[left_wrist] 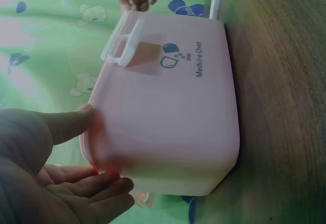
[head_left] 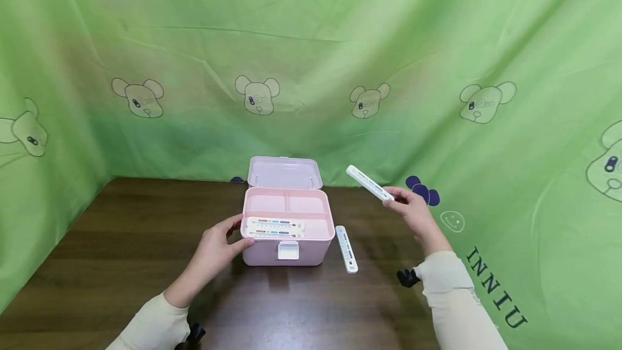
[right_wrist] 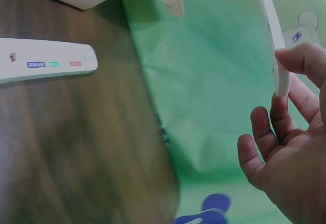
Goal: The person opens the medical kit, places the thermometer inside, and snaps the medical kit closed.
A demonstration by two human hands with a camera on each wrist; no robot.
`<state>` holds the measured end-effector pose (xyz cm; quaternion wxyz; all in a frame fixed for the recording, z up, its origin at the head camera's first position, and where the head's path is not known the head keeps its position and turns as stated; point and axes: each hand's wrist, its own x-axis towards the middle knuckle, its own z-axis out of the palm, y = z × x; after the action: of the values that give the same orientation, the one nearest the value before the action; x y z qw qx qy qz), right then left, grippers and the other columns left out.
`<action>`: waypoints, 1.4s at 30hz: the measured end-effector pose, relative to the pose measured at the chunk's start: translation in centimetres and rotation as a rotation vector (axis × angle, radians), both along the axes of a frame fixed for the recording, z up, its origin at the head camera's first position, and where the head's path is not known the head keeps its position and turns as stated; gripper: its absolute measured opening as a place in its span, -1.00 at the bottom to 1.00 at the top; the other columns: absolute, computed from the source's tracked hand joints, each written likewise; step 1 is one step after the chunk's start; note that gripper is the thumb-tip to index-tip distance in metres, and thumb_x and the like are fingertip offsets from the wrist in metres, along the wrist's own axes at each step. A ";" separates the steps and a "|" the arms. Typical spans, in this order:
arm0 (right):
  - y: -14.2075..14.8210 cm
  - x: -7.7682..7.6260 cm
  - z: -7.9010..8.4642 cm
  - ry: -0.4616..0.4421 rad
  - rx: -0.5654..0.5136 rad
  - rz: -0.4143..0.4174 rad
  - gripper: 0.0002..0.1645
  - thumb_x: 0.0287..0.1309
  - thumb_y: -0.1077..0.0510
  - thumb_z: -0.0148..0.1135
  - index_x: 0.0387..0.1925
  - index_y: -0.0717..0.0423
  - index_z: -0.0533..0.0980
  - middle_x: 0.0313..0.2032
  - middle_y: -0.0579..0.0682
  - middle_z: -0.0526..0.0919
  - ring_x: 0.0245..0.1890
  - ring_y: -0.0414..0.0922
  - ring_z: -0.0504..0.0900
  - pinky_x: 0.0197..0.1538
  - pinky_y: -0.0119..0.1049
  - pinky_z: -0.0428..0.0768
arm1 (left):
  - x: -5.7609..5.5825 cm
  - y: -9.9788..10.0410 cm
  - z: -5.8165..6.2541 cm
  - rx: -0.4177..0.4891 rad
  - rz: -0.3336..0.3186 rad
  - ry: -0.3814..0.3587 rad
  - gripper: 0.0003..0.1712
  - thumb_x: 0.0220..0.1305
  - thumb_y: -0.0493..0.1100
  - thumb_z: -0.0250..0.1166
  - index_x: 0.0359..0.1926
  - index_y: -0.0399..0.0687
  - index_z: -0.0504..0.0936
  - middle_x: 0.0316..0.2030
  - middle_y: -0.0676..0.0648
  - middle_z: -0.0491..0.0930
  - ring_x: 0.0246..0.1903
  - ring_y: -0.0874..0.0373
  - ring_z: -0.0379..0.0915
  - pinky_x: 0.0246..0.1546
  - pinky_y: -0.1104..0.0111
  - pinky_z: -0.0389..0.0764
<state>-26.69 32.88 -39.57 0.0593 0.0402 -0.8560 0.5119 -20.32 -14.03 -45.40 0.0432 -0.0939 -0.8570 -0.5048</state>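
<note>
A pink medicine box (head_left: 308,253) stands on the table with its lid (head_left: 285,173) flipped back. My left hand (head_left: 216,250) holds its near left corner, thumb on the front rim and fingers along the side. "Medicine Chest" is printed on the front, as the left wrist view shows. Two slim white cases (head_left: 274,224) with coloured labels lie in the box's front compartment. To the right of the box, my right hand (head_left: 413,212) pinches the end of another slim white case (head_left: 365,180), raised and tilted. A matching case (head_left: 346,250) lies on the table beside the box.
Two back compartments (head_left: 264,200) of the box show pink floors. A white latch (head_left: 288,250) hangs on its front. Brown wooden table (head_left: 160,231) surrounds the box. A green curtain (head_left: 311,58) with bear prints hangs behind and at the sides.
</note>
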 end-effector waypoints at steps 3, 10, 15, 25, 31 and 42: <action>-0.3 -0.2 1.2 0.031 0.036 0.063 -0.46 0.27 0.24 0.38 0.24 0.32 0.53 -0.19 -0.18 0.58 -0.19 -0.26 0.50 -0.19 -0.45 0.55 | 0.0 0.1 0.0 -0.003 0.001 -0.002 -0.21 0.18 -0.12 0.55 0.38 -0.26 0.48 0.19 -0.21 0.63 0.21 -0.10 0.55 0.28 -0.03 0.55; -1.7 0.2 4.0 0.016 0.190 0.157 -0.52 0.26 0.18 0.42 0.19 0.22 0.58 -0.09 0.02 0.62 -0.18 -0.15 0.56 -0.18 -0.38 0.62 | 0.0 0.2 0.2 -0.009 0.012 -0.012 -0.21 0.18 -0.12 0.55 0.38 -0.25 0.48 0.19 -0.21 0.63 0.21 -0.10 0.55 0.28 -0.02 0.56; -2.9 0.8 5.1 0.040 0.300 0.206 -0.53 0.20 0.17 0.45 0.15 0.13 0.63 -0.06 0.08 0.58 -0.13 -0.03 0.53 -0.15 -0.37 0.57 | 0.1 0.3 0.2 -0.014 0.014 -0.013 -0.21 0.18 -0.12 0.55 0.38 -0.25 0.48 0.20 -0.21 0.63 0.22 -0.10 0.55 0.28 0.00 0.56; -5.3 1.7 5.3 0.074 0.492 0.330 -0.60 0.16 0.20 0.48 0.06 -0.05 0.68 -0.13 -0.02 0.57 -0.17 -0.02 0.48 -0.17 -0.28 0.52 | 0.0 0.3 0.3 -0.025 0.016 -0.020 -0.21 0.19 -0.10 0.55 0.38 -0.24 0.48 0.22 -0.21 0.61 0.23 -0.11 0.54 0.28 0.00 0.56; -6.9 1.5 5.0 0.103 0.585 0.419 -0.60 0.14 0.23 0.46 0.02 -0.14 0.70 -0.15 -0.14 0.57 -0.18 -0.13 0.50 -0.11 -0.22 0.51 | 0.0 0.3 0.2 -0.016 0.014 -0.015 -0.22 0.18 -0.11 0.55 0.38 -0.25 0.49 0.21 -0.21 0.62 0.23 -0.11 0.55 0.28 -0.01 0.56; -8.8 0.5 5.0 0.125 0.682 0.567 -0.59 0.06 0.31 0.41 -0.03 -0.04 0.72 -0.15 -0.13 0.58 -0.07 -0.11 0.51 0.07 -0.05 0.55 | 0.1 0.3 0.4 -0.015 0.013 -0.017 -0.22 0.19 -0.12 0.55 0.37 -0.27 0.48 0.21 -0.22 0.62 0.23 -0.11 0.54 0.29 0.00 0.55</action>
<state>-26.19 24.05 -34.55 -0.0483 0.3215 -0.9258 0.1931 -20.18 -13.77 -44.98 0.0384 -0.0841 -0.8616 -0.4991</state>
